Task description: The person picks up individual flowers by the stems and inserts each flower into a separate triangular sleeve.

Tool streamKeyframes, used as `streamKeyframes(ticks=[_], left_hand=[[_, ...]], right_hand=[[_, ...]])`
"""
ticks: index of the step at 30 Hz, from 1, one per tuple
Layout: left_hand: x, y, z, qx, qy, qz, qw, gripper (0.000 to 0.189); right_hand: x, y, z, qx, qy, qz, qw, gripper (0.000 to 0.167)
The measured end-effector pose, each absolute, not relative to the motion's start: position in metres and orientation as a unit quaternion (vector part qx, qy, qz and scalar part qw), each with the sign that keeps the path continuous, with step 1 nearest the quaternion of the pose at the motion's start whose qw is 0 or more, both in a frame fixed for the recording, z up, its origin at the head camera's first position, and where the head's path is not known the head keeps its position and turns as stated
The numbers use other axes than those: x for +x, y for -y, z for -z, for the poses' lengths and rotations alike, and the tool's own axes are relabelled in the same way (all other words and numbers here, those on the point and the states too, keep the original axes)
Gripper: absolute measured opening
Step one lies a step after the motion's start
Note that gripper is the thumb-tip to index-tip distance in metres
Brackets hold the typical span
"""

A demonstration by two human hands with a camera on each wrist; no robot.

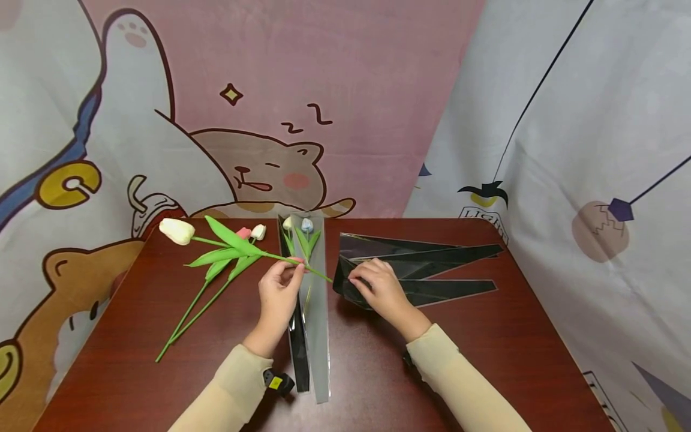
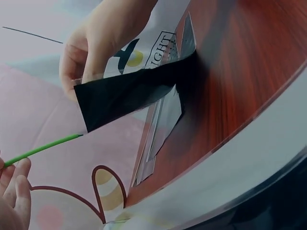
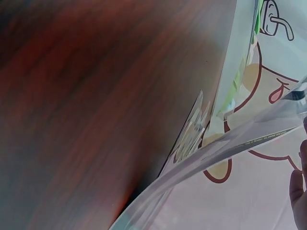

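Observation:
My left hand (image 1: 276,303) pinches the green stem of an artificial tulip (image 1: 177,231) with a white bloom, which points left in the head view. The stem's lower end reaches the open mouth of a black-and-clear flower sleeve (image 2: 124,98). My right hand (image 1: 382,293) pinches that sleeve by its mouth edge and lifts it off the table, as the left wrist view shows. Beneath my left hand lie sleeved tulips (image 1: 306,225), one pale blue and one whitish, in long narrow wrappers (image 1: 320,336). The right wrist view shows mainly the clear film (image 3: 206,155) at close range.
Left on the brown table (image 1: 378,372) lie two more tulips, one pink (image 1: 244,233) and one white (image 1: 259,232), their stems crossing. Several flat black sleeves (image 1: 459,288) fan out on the right. A printed cloth (image 1: 378,108) hangs behind the table.

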State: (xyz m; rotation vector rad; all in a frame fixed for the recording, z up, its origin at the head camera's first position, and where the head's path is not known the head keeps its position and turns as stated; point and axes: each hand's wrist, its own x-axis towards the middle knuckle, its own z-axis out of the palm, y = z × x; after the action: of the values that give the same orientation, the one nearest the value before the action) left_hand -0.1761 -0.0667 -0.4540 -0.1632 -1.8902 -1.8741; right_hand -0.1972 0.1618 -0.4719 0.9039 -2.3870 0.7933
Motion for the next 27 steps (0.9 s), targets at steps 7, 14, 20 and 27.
streamKeyframes(ticks=[7,14,20,27], left_hand=[[-0.176,0.063,0.454,-0.059,0.665,0.704,0.241,0.012],[-0.167,0.061,0.436,-0.06,0.649,0.723,0.229,0.015],[-0.161,0.056,0.432,-0.044,0.65,0.729,0.208,0.016],[-0.159,0.052,0.436,-0.048,0.649,0.733,0.198,0.015]], right_hand=[[-0.198,-0.162,0.473,0.322,0.87,-0.29,0.236,0.004],[-0.2,-0.16,0.473,0.315,0.871,-0.292,0.237,0.004],[-0.198,-0.157,0.473,0.317,0.867,-0.298,0.242,0.005],[-0.197,-0.154,0.472,0.305,0.87,-0.298,0.248,0.004]])
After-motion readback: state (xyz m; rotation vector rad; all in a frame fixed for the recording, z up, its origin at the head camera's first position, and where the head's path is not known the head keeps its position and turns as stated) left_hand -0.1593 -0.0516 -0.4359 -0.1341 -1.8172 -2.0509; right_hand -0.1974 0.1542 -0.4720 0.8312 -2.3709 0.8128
